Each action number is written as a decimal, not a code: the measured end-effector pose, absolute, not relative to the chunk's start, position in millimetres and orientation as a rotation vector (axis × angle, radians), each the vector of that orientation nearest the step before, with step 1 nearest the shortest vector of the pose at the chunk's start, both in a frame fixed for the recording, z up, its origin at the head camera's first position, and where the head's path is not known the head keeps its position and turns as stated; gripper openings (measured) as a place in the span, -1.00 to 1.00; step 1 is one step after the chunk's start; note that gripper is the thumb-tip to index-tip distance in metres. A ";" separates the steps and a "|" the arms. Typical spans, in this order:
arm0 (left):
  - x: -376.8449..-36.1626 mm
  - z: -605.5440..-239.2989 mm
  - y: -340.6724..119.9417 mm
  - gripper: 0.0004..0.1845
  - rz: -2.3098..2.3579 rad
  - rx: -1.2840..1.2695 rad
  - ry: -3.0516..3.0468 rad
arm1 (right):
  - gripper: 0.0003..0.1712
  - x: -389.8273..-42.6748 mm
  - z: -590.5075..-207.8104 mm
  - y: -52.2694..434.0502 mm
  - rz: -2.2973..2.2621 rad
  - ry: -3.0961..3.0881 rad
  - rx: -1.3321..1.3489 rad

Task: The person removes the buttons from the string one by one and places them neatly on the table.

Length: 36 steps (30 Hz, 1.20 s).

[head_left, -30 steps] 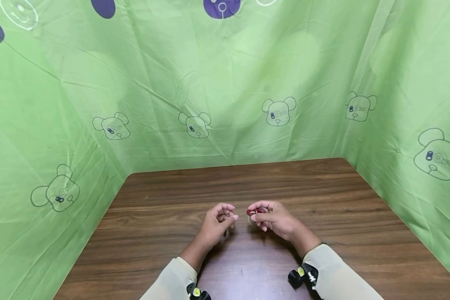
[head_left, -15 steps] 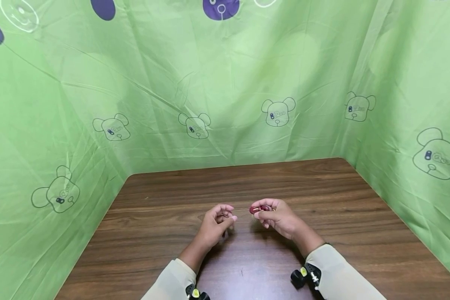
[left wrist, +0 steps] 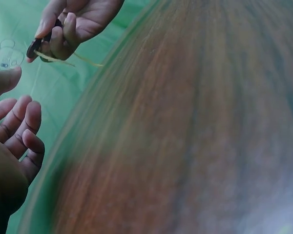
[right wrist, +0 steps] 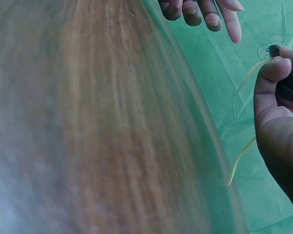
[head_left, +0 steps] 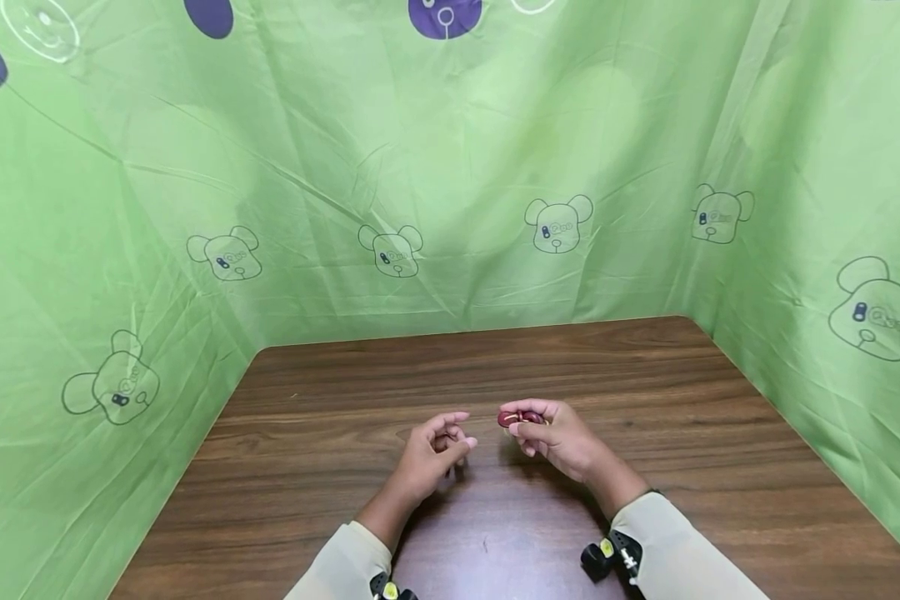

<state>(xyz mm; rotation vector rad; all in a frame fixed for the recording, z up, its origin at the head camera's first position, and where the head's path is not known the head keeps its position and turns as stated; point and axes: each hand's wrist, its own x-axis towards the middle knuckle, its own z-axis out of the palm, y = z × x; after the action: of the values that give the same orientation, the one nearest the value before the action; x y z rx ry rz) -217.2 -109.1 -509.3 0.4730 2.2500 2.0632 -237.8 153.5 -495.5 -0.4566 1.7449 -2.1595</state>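
Just left of the small dark red object (head_left: 519, 417), the left hand (head_left: 433, 451) is held above the wooden table (head_left: 330, 467) with fingers loosely curled around nothing. The object itself is pinched at the fingertips of the right hand (head_left: 557, 437), clear of the table; pale thin strands (left wrist: 68, 59) are seen trailing below it. It is judged light, small and perhaps smooth, so a firm fingertip pinch across its body seems best; the strands look limp and poor to grip.
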 end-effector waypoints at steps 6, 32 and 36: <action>-215.8 -509.1 -104.4 -0.45 2.068 0.509 2.249 | -0.49 -235.5 -495.5 148.7 -2.152 1.736 -0.477; -196.0 -509.9 -88.1 -0.47 2.025 0.611 2.266 | -0.64 -199.8 -492.0 149.8 -2.184 1.842 -0.355; -189.7 -509.8 -89.7 -0.48 2.027 0.619 2.270 | -0.64 -196.9 -492.8 145.5 -2.187 1.813 -0.399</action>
<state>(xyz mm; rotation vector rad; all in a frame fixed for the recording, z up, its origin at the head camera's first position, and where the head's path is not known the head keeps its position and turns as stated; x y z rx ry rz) -189.7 -89.7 -509.8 0.6191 2.2700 2.0273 -196.9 145.5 -492.8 -0.3989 1.8131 -2.1869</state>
